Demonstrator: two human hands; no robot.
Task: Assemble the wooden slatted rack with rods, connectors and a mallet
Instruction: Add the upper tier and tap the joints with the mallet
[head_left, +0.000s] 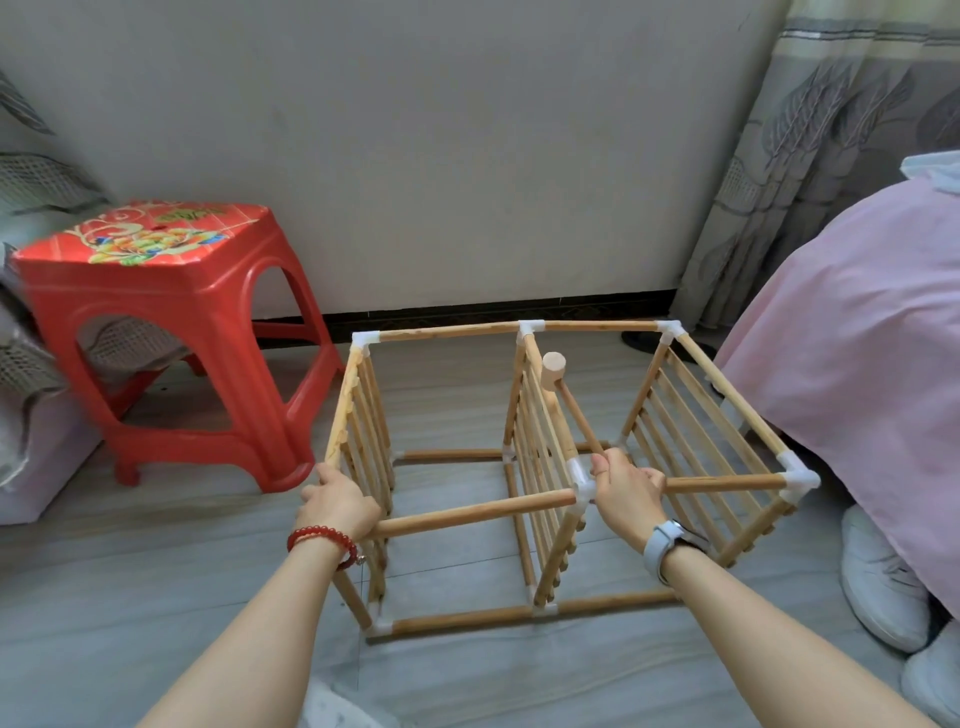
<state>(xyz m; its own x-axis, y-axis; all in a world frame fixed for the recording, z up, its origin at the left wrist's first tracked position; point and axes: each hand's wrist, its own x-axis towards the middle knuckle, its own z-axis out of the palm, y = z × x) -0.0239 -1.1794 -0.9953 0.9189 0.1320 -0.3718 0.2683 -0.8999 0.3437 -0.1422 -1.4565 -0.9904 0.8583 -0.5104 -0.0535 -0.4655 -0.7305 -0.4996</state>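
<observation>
Rack (550, 467) stands on the floor (156, 597), 2 bays wide, long axis running left-right across the view, far side toward the wall (467, 156). 3 slatted panels upright: left end, middle, right end. White connectors (581, 480) cap the visible joints.

Key relation: the near top rail. Its left rod (467, 512) runs from the middle connector toward the near-left top corner, where the left hand (337, 501) wraps around the joint, fingers curled over the left panel's top. I cannot tell whether that rod end is fully seated; the hand hides it. Right hand (626, 491) sits just right of the middle connector, clenched around the mallet (569, 397) handle and apparently the right rod (727, 483) too. Mallet handle points up and away, head above the middle panel, not touching a joint.

Left hand is nearer the hidden corner, right hand nearer the middle connector, so any next tap probably lands on 1 of those 2 joints.

Containers: both bays open, nothing inside.

Around: red stool (166, 332) near the rack's far-left corner, pink bedcover (857, 364) just beside the right panel, curtain (831, 130) behind, white shoes (883, 582) near the near-right corner.
</observation>
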